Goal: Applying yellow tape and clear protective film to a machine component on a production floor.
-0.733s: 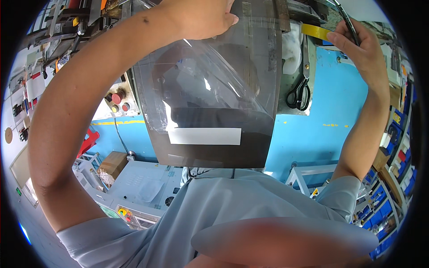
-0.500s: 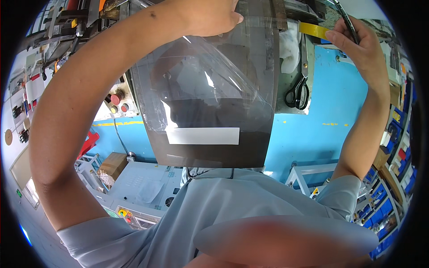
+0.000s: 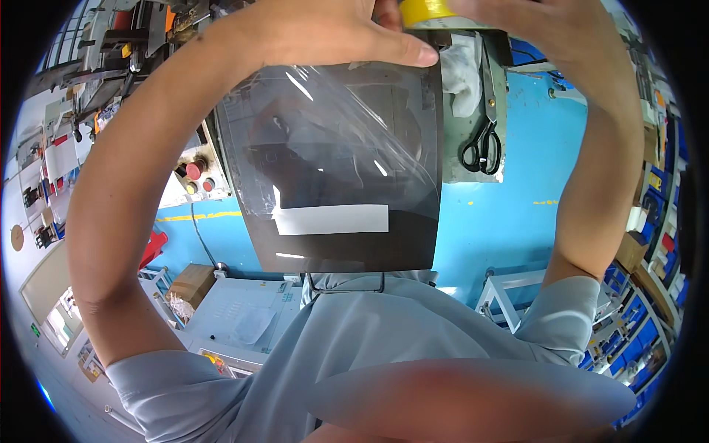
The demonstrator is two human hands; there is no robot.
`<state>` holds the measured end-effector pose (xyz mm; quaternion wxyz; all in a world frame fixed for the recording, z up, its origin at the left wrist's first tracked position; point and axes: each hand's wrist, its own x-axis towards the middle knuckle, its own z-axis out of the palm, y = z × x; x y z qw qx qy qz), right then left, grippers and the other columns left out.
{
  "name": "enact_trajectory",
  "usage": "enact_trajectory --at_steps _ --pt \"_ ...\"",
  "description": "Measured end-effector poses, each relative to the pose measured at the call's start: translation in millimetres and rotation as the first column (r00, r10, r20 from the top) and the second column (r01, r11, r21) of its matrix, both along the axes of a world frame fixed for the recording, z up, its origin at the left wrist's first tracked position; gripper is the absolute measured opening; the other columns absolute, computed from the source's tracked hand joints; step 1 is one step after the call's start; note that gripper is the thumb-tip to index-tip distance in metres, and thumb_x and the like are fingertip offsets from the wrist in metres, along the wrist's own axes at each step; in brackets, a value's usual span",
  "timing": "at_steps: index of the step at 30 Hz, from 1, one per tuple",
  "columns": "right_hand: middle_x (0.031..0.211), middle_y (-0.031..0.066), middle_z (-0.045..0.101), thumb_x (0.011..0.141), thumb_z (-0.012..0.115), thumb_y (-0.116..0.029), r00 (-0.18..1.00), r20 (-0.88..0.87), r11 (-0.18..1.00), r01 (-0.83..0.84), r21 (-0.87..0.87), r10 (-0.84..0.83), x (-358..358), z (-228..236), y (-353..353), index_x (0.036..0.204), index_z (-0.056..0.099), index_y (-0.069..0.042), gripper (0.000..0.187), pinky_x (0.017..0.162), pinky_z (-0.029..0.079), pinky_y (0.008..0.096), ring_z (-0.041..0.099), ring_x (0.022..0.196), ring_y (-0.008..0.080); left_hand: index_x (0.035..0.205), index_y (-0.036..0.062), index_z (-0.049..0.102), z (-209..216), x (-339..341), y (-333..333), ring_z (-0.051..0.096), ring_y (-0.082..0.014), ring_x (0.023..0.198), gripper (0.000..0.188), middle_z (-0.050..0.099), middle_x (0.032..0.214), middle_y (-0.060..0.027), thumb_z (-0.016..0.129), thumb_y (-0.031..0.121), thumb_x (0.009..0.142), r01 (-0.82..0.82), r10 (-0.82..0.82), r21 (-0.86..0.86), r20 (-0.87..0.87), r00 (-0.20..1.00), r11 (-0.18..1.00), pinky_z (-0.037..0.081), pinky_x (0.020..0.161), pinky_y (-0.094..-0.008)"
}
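Left hand up high, pinching the top edge of a clear, crinkly plastic bag with a dark flat sheet and white label inside. Right hand beside it, fingers closed around a yellow tape roll. Black-handled scissors lying below on the blue table.

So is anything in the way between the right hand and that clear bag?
Nothing visible. The left hand already pinches the top of the clear bag, and the right hand, with a yellow roll beside it, sits right at the same edge.
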<state>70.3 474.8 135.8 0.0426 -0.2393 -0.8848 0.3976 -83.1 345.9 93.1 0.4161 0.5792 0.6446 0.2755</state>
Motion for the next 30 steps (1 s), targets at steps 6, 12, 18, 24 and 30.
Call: enact_trajectory --at_steps 6,12,18,24,30 --pt "0.062 -0.0057 0.048 0.087 0.069 -0.020 0.993 -0.072 0.993 -0.102 -0.058 0.097 -4.0 -3.8 -12.7 0.081 0.059 -0.002 0.021 0.046 0.031 0.0218 0.038 0.054 0.0023 0.092 0.0039 0.060 3.8 -1.8 -10.7 0.052 -0.0085 0.062 0.021 0.054 0.068 0.0007 0.060 0.025 0.093 -0.134 0.152 -0.268 0.048 0.987 0.954 0.044 0.057 -0.0259" --pt "0.079 -0.0050 0.052 0.098 0.051 -0.033 0.870 -0.446 0.960 0.098 -0.263 -0.211 50.9 -59.7 -3.7 0.106 0.062 -0.005 0.031 0.051 0.024 0.0184 0.034 0.057 0.0007 0.092 0.0060 0.061 -13.5 -19.4 -24.5 0.052 -0.0076 0.064 0.020 0.055 0.073 0.0029 0.058 0.026 0.094 -0.231 0.253 -0.220 0.076 0.964 0.948 0.045 0.059 -0.0238" --pt "0.088 0.0057 0.062 0.097 0.054 -0.022 0.980 -0.146 0.981 0.109 -0.161 -0.133 93.9 -117.9 -13.2 0.124 0.056 -0.005 0.031 0.064 0.044 0.0254 0.054 0.072 0.0111 0.089 0.0056 0.060 -22.8 -27.8 -32.1 0.051 -0.0070 0.064 0.018 0.057 0.077 0.0021 0.059 0.023 0.093 -0.300 0.354 -0.291 0.155 0.922 0.908 0.045 0.060 -0.0224" --pt "0.094 0.0104 0.059 0.087 0.065 -0.018 0.986 -0.111 0.941 -0.082 0.328 0.125 85.1 -132.1 -33.3 0.120 0.060 -0.010 0.034 0.061 0.050 0.0378 0.060 0.070 0.0303 0.087 0.0052 0.060 -14.7 -26.4 -32.7 0.052 -0.0080 0.064 0.018 0.059 0.078 0.0005 0.059 0.022 0.093 -0.319 0.338 -0.301 0.012 0.941 0.899 0.045 0.059 -0.0233" --pt "0.094 0.0068 0.054 0.087 0.066 -0.021 0.973 -0.132 0.836 -0.088 0.541 0.188 73.2 -135.5 -35.6 0.118 0.063 -0.013 0.032 0.052 0.049 0.0363 0.060 0.061 0.0250 0.085 0.0035 0.060 -11.7 -26.1 -38.1 0.053 -0.0083 0.064 0.020 0.060 0.077 -0.0004 0.059 0.023 0.092 -0.325 0.335 -0.283 -0.013 0.942 0.902 0.045 0.059 -0.0234"
